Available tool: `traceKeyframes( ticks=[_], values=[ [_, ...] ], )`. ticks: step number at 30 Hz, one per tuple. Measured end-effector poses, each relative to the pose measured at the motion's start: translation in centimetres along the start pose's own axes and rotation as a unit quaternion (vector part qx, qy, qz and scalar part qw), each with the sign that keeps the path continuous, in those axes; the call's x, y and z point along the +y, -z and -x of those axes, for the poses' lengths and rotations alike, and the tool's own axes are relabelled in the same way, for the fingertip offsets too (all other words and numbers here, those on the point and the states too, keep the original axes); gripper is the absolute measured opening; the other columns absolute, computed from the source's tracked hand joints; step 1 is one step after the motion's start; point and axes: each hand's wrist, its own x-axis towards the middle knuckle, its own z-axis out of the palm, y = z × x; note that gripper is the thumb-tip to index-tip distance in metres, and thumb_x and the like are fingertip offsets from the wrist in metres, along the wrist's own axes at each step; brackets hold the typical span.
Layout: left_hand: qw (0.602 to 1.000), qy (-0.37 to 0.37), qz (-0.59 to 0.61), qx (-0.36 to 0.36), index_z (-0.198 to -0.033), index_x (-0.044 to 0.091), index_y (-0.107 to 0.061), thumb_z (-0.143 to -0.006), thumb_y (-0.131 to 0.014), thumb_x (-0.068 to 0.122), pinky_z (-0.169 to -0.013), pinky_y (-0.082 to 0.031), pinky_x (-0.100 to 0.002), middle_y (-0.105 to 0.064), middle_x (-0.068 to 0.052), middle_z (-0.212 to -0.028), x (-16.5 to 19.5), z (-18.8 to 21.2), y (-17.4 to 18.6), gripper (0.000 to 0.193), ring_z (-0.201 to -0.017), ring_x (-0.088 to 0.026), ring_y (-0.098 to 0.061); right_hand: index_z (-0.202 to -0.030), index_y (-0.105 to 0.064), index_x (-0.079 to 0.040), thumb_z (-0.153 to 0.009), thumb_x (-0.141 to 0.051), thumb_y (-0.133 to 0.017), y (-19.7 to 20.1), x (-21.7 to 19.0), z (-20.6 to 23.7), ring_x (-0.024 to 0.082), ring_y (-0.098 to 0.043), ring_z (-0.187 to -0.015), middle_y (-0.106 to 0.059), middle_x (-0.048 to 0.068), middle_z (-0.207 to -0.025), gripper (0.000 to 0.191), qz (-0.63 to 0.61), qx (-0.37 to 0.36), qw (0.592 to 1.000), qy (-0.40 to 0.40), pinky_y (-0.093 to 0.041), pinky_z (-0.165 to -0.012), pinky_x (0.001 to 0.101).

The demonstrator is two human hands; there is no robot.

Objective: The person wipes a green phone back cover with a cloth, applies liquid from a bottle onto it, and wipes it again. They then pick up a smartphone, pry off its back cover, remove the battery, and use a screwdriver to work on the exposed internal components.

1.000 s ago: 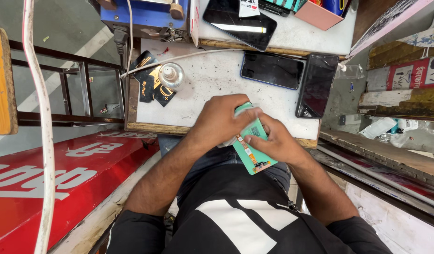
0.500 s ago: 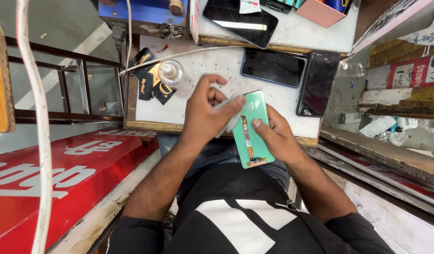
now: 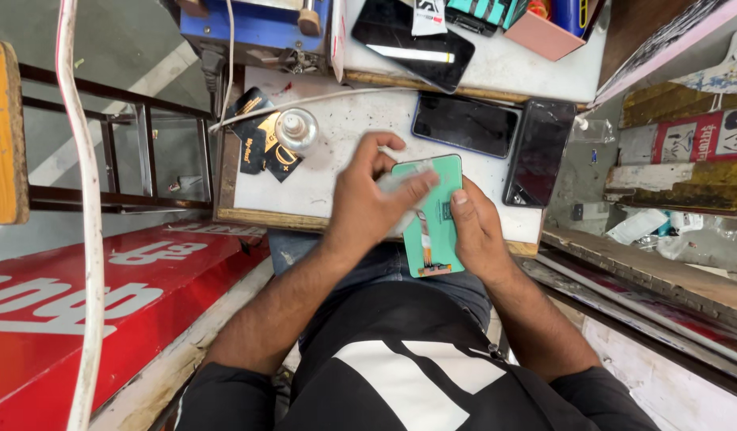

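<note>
My right hand (image 3: 474, 231) holds a green phone screen panel (image 3: 438, 239) by its right edge, back side up, over the front edge of the white worktable (image 3: 344, 152). My left hand (image 3: 372, 199) presses a small pale wad of cloth or tissue (image 3: 396, 182) against the panel's upper left part. A short flex strip shows at the panel's lower end. The wad is blurred.
Two dark phones (image 3: 466, 125) (image 3: 537, 152) lie on the table behind the panel, another (image 3: 412, 40) on a raised board. A small clear bottle (image 3: 296, 130) and black packets (image 3: 260, 140) sit at left. A white cable (image 3: 81, 239) hangs left, beside a red board (image 3: 81, 295).
The panel has been raised and pushed forward from my lap onto the table edge. My left hand has moved from covering it to rubbing its top with the wad.
</note>
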Motion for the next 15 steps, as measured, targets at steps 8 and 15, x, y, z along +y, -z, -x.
traceKeyframes(
  ticks=[8,15],
  values=[
    [1.000,0.001,0.010,-0.010,-0.131,0.004,-0.052,-0.086,-0.086,0.024,-0.065,-0.055,-0.024,-0.074,-0.007,-0.086,-0.5,0.5,-0.6,0.060,-0.076,-0.009,-0.070,-0.133,-0.059,0.004,-0.115,-0.040,-0.031,-0.4,0.0,0.2,0.014,-0.065,-0.091,-0.069,0.011,-0.104,0.055,-0.004,-0.001,0.999,-0.035,-0.054,-0.081,0.0283],
    [0.987,0.042,0.137,-0.071,-0.123,0.003,-0.058,-0.085,-0.083,0.019,-0.066,-0.061,-0.025,-0.070,-0.002,-0.088,-1.2,1.7,-1.0,0.047,-0.080,-0.007,-0.069,-0.132,-0.057,0.005,-0.115,-0.040,-0.032,-0.6,0.3,0.1,0.015,-0.067,-0.099,-0.069,0.011,-0.111,0.054,-0.019,0.023,1.000,-0.006,-0.056,-0.087,0.0286]
  ],
)
